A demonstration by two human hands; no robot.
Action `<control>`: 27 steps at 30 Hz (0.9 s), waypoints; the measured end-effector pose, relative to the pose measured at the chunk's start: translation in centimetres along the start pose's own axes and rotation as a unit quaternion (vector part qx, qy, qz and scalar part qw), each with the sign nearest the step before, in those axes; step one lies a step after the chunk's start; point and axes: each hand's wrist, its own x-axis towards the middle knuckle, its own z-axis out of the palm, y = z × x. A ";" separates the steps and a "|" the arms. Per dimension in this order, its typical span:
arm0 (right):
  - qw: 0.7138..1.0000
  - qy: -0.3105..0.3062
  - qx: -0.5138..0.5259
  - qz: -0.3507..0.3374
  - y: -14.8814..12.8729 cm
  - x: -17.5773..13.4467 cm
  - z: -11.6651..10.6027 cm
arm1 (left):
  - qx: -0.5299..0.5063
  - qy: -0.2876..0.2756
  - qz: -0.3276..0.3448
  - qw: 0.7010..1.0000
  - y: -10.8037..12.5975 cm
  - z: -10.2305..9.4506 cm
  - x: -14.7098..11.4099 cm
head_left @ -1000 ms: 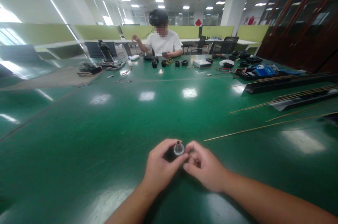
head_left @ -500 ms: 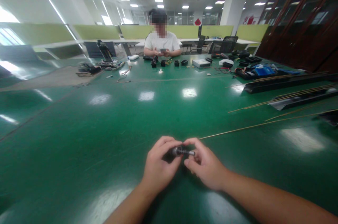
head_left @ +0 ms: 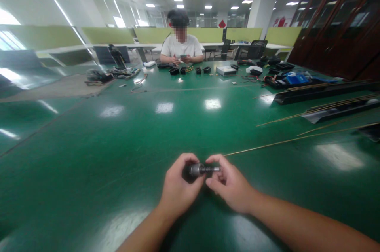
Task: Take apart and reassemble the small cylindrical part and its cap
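My left hand (head_left: 177, 184) curls around a small black-and-silver cylindrical part with a ribbed neck and thin metal shaft (head_left: 202, 169). Its shaft points to the right; the exact kind is not clear. The left thumb lies below it and the index finger arches over the top. My right hand (head_left: 230, 184) faces it from the other side, thumb and index finger apart, with the shaft's tip between them by the bent fingers. Whether those fingers touch the tip cannot be made out. Both hands are just above the green tabletop (head_left: 127, 137).
Thin brass-coloured rods (head_left: 267, 144) reach in from the right, beside dark metal channels (head_left: 314, 93). Small black boxes (head_left: 198, 71), a white box (head_left: 226, 71) and a blue bundle (head_left: 297, 78) lie along the far side. A person (head_left: 181, 46) sits opposite, holding a phone-like object.
My left index finger has risen and bent more, so more of the part's silver collar shows. The right hand has barely moved.
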 end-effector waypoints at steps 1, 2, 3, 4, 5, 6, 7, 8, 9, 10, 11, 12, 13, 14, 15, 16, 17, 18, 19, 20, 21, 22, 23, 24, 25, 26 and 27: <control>1.000 0.000 0.000 0.000 0.0 0.0 0.0 | -0.002 -0.002 -0.007 1.000 0.0 0.0 0.0; 1.000 0.000 0.000 0.001 0.0 0.0 0.0 | -0.004 -0.006 -0.009 1.000 0.0 0.0 0.0; 1.000 0.000 0.000 0.001 0.1 0.0 0.0 | -0.006 -0.011 -0.008 1.000 0.0 0.1 0.0; 1.000 0.000 0.000 0.001 0.1 0.0 0.0 | -0.008 -0.013 -0.005 1.000 0.0 0.1 0.0; 1.000 0.000 0.000 0.000 0.0 0.0 0.0 | -0.010 -0.015 -0.002 1.000 0.0 0.1 -0.1; 1.000 0.000 0.001 -0.001 0.0 0.0 0.0 | -0.011 -0.018 0.002 1.000 0.0 0.1 -0.1; 1.000 -0.002 0.004 0.000 0.0 0.0 0.1 | -0.012 -0.018 0.005 1.000 0.1 0.1 -0.1; 1.000 -0.001 0.007 -0.001 -0.1 0.0 0.1 | -0.013 -0.019 0.008 1.000 0.1 0.0 -0.1; 1.000 -0.005 0.008 0.000 -0.1 0.0 0.1 | -0.012 -0.019 0.009 1.000 0.1 0.0 -0.1; 1.000 -0.004 0.008 0.002 -0.2 0.0 0.1 | -0.011 -0.019 0.011 1.000 0.1 0.0 -0.1; 1.000 -0.002 0.005 0.002 -0.2 0.0 0.1 | -0.010 -0.020 0.012 1.000 0.1 0.0 0.0; 1.000 -0.003 0.003 0.004 -0.3 0.0 0.1 | -0.009 -0.020 0.013 1.000 0.1 0.0 0.0; 1.000 0.000 0.003 0.004 -0.3 0.0 0.0 | -0.008 -0.021 0.014 1.000 0.2 0.0 0.0; 1.000 0.001 0.003 0.005 -0.3 0.0 0.0 | -0.006 -0.023 0.015 1.000 0.2 -0.1 0.1; 1.000 0.002 0.005 0.005 -0.3 0.0 0.0 | -0.006 -0.025 0.017 1.000 0.2 -0.1 0.1; 1.000 0.003 0.006 0.006 -0.2 0.0 0.0 | -0.005 -0.027 0.018 0.999 0.2 -0.1 0.1; 1.000 0.003 0.008 0.007 -0.2 -0.1 0.0 | -0.005 -0.028 0.020 0.999 0.3 -0.1 0.1; 1.000 0.003 0.011 0.007 -0.1 -0.1 0.0 | -0.004 -0.028 0.021 0.999 0.3 -0.1 0.1; 1.000 0.004 0.015 0.008 0.0 -0.1 0.0 | -0.004 -0.028 0.023 0.999 0.3 -0.1 0.1; 1.000 0.005 0.020 0.012 0.1 0.0 0.0 | -0.003 -0.028 0.025 0.999 0.3 -0.1 0.1; 0.999 0.008 0.027 0.016 0.1 0.0 0.0 | -0.002 -0.027 0.027 0.999 0.3 -0.1 0.1; 0.999 0.011 0.035 0.022 0.1 0.0 0.0 | -0.002 -0.026 0.029 0.999 0.3 -0.1 0.1; 0.999 0.014 0.041 0.027 0.1 0.1 0.0 | -0.001 -0.026 0.031 0.999 0.3 -0.1 0.1; 0.998 0.018 0.043 0.032 0.0 0.1 0.0 | -0.001 -0.026 0.032 0.999 0.3 -0.1 0.1; 0.998 0.022 0.043 0.036 -0.1 0.2 0.0 | -0.002 -0.027 0.033 0.999 0.3 -0.1 0.1; 0.998 0.025 0.041 0.036 -0.2 0.2 0.0 | -0.001 -0.027 0.033 0.999 0.3 -0.1 0.1; 0.998 0.026 0.040 0.035 -0.3 0.3 0.0 | -0.001 -0.029 0.033 0.999 0.3 -0.1 0.1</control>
